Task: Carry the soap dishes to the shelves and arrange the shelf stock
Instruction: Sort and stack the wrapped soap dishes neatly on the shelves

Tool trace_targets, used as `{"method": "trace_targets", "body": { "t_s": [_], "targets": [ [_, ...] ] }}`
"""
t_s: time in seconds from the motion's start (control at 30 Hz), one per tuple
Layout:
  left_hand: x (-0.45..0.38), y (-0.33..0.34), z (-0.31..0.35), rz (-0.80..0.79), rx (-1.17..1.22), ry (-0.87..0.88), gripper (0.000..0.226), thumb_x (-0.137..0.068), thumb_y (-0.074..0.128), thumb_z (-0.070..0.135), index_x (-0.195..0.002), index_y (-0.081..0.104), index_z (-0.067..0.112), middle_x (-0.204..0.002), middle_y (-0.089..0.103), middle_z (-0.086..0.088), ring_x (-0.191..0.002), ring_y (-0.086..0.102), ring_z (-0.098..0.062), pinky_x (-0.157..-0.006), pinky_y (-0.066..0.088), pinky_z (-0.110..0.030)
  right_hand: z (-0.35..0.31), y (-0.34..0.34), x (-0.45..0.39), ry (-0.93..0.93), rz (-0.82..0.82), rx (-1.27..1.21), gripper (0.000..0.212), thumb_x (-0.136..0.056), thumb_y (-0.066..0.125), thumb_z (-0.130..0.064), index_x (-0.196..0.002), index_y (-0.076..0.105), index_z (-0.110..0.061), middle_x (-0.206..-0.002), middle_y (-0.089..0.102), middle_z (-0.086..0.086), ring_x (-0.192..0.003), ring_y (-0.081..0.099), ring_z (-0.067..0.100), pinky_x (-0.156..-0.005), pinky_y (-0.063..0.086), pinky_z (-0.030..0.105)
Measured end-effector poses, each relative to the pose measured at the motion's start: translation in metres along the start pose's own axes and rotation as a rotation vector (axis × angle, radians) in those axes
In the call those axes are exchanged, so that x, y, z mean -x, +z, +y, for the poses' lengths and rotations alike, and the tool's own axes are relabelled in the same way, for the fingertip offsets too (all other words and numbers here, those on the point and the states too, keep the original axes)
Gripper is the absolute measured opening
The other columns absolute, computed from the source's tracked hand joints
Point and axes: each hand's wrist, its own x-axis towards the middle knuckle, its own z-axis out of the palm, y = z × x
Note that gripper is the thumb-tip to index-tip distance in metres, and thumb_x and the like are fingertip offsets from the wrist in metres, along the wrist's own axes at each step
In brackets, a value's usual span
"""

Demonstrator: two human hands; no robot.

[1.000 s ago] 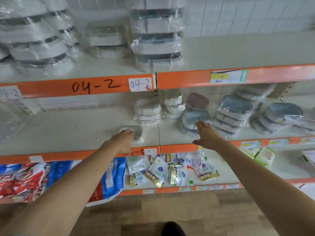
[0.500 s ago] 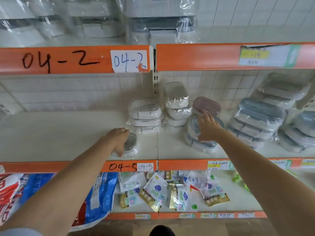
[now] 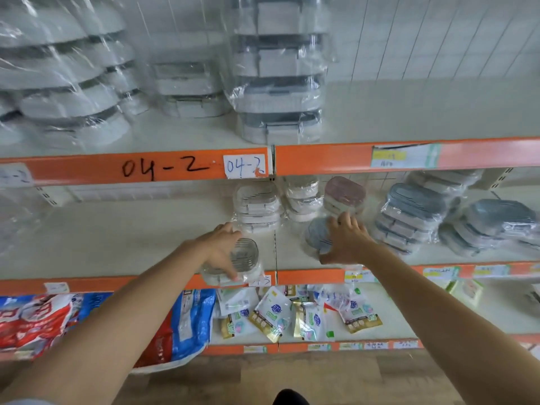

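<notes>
Left hand (image 3: 220, 248): fingers curled round a clear wrapped soap dish (image 3: 239, 263), at front edge of middle shelf (image 3: 117, 244). Right hand (image 3: 346, 241): grasping blue-grey wrapped soap dish stack (image 3: 317, 238), further right on same shelf, just before pink-lidded stack (image 3: 344, 195). White stack (image 3: 257, 207) behind left hand.

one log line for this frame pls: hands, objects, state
left hand grips wrapped grey soap dish at middle shelf front edge | right hand grips blue-grey dish stack below pink dish | step: arranging
</notes>
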Motion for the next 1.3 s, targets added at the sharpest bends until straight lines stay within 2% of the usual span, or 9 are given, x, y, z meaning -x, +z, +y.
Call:
{"method": "trace_targets", "body": {
  "t_s": [0.13,0.3,0.47,0.6,0.73,0.97,1.07,1.2,1.3],
  "targets": [
    [0.069,-0.041,0.016,-0.01,0.058,0.045,0.104,-0.067,0.078,0.056,-0.148,0.029,0.014,-0.137,0.034,-0.007,-0.126,0.034,-0.021,-0.104,0.032,-0.029,-0.023,-0.033,0.066,-0.025,-0.03,-0.062,0.093,-0.073,0.066,-0.059,-0.142,0.025,-0.01,-0.136,0.032,0.015,-0.13,0.03,0.032,-0.108,0.029,0.047],
    [0.154,-0.088,0.035,0.012,0.07,0.092,0.077,-0.068,0.078,0.055,-0.129,0.051,0.016,-0.109,0.042,0.002,-0.097,0.041,-0.013,-0.08,0.035,-0.024,-0.051,-0.087,0.143,-0.056,-0.062,-0.055,0.098,-0.075,0.065,-0.06,-0.147,0.02,-0.011,-0.146,0.028,0.014,-0.136,0.025,0.033,-0.109,0.026,0.049],
    [0.216,-0.142,0.032,0.15,0.097,0.094,0.096,-0.064,0.079,0.058,-0.14,0.039,0.014,-0.133,0.042,0.001,-0.118,0.045,-0.018,-0.099,0.039,-0.03,-0.075,-0.155,0.188,-0.083,0.04,-0.034,0.094,-0.076,0.065,-0.058,-0.145,0.024,-0.01,-0.147,0.026,0.012,-0.137,0.023,0.033,-0.108,0.027,0.049],
    [0.244,-0.18,0.023,0.334,0.167,0.076,0.089,-0.058,0.083,0.058,-0.125,0.043,0.015,-0.121,0.047,0.004,-0.108,0.049,-0.017,-0.089,0.041,-0.028,-0.092,-0.206,0.204,-0.103,0.186,-0.052,0.092,-0.074,0.07,-0.055,-0.142,0.027,-0.01,-0.137,0.033,0.01,-0.131,0.03,0.03,-0.106,0.029,0.045],
    [0.256,-0.208,0.011,0.482,0.175,0.046,0.078,-0.059,0.078,0.066,-0.112,0.046,0.017,-0.113,0.052,0.001,-0.098,0.05,-0.016,-0.078,0.041,-0.029,-0.105,-0.244,0.205,-0.132,0.283,-0.037,0.094,-0.072,0.071,-0.054,-0.141,0.025,-0.01,-0.138,0.034,0.009,-0.129,0.031,0.029,-0.104,0.029,0.045],
    [0.244,-0.247,-0.018,0.582,0.135,0.007,0.085,-0.072,0.073,0.058,-0.137,0.043,0.01,-0.137,0.041,-0.006,-0.125,0.041,-0.022,-0.099,0.036,-0.03,-0.119,-0.314,0.169,-0.238,0.427,0.024,0.087,-0.076,0.068,-0.053,-0.143,0.027,-0.014,-0.142,0.03,0.01,-0.128,0.031,0.031,-0.106,0.027,0.045],
    [0.229,-0.269,-0.03,0.566,0.132,-0.009,0.088,-0.074,0.072,0.057,-0.142,0.039,0.012,-0.134,0.041,-0.006,-0.125,0.041,-0.022,-0.103,0.036,-0.03,-0.116,-0.345,0.141,-0.28,0.452,0.04,0.082,-0.079,0.066,-0.053,-0.144,0.029,-0.018,-0.144,0.031,0.008,-0.128,0.031,0.029,-0.107,0.025,0.043],
    [0.198,-0.301,-0.047,0.582,0.142,-0.041,0.081,-0.075,0.072,0.055,-0.138,0.045,0.012,-0.111,0.038,-0.001,-0.115,0.047,-0.022,-0.094,0.037,-0.027,-0.111,-0.377,0.101,-0.282,0.465,0.03,0.082,-0.08,0.066,-0.051,-0.146,0.028,-0.019,-0.144,0.035,0.006,-0.13,0.033,0.028,-0.105,0.025,0.041],
    [0.171,-0.317,-0.057,0.607,0.158,-0.055,0.08,-0.075,0.074,0.052,-0.138,0.046,0.011,-0.116,0.043,-0.004,-0.117,0.047,-0.022,-0.099,0.039,-0.031,-0.106,-0.387,0.075,-0.259,0.44,0.003,0.079,-0.08,0.067,-0.046,-0.144,0.029,-0.018,-0.14,0.041,0.004,-0.128,0.036,0.026,-0.102,0.026,0.039]
  ]
}}
